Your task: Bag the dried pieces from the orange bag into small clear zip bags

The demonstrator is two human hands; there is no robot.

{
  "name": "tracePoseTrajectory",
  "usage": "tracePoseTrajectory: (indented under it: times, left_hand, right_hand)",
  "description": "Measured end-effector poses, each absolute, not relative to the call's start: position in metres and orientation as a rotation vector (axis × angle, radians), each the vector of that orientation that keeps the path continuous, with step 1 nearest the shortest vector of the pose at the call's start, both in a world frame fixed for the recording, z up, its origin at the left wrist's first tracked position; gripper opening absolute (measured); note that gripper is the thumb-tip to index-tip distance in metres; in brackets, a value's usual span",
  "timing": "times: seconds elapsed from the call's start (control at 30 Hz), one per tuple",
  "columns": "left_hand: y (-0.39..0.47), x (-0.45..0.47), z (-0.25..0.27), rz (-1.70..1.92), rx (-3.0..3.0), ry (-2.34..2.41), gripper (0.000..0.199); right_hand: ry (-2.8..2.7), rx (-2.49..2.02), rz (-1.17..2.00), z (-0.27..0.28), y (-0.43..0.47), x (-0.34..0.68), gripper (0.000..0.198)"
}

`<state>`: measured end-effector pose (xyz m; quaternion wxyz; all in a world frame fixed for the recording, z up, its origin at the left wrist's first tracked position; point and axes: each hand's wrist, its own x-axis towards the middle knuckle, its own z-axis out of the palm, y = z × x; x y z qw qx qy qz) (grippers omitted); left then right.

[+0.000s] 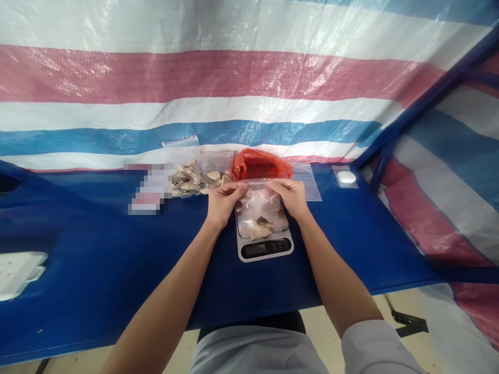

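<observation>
Far left on the blue tabletop [117, 259] there's a white plastic thing [19, 276], cut off by the edge of view, no idea what it is. Next comes a pale blurred-out item [148, 192], then two see-through packets of tan and dark dried-looking pieces, the first packet [186, 179] just beside the second packet [215, 176].

Now the main bit. The left hand [223, 203] has thumb and fingers pinched together on the left part of the top edge of a clear bag [257, 208]. That bag is over a kitchen scale [265, 250], in front of a red plastic bag [281, 165]; can't tell if its bottom touches the plate. The right hand [292, 197] has the same closed pinch on the right part of that edge.

Handling-wise, I'd guess it's super light, floppy and a bit slick, with pieces inside that could be brittle. Gripping the top edge near both corners seems right, no squeezing the lump. Its top edge points away from the wearer, filled end toward them, long axis running roughly away from the body, in line with the scale.

Further right: a flat empty-looking sleeve [313, 189], then a small packet with a white round thing [346, 177].
</observation>
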<state>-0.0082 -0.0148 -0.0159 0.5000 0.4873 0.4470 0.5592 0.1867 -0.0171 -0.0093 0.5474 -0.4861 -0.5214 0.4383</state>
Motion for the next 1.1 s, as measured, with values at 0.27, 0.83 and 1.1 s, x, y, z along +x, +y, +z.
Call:
tracePoseTrajectory:
  times: [0.27, 0.83, 1.1]
  left_hand:
    - [-0.013, -0.0092, -0.0194, 1.43, 1.224, 1.041, 0.025]
    - [-0.0145, -0.0077, -0.0165, 1.411, 1.213, 1.058, 0.027]
    - [-0.0144, -0.0074, -0.0186, 1.454, 1.224, 0.991, 0.027]
  right_hand:
    - [-1.191, -1.151, 1.146, -0.0075, -0.0206, 0.1831, 0.035]
    - [-1.23, -1.095, 1.063, -0.0086, -0.0208, 0.1808, 0.031]
    - [-1.244, -1.072, 1.122, -0.009, -0.0224, 0.1778, 0.032]
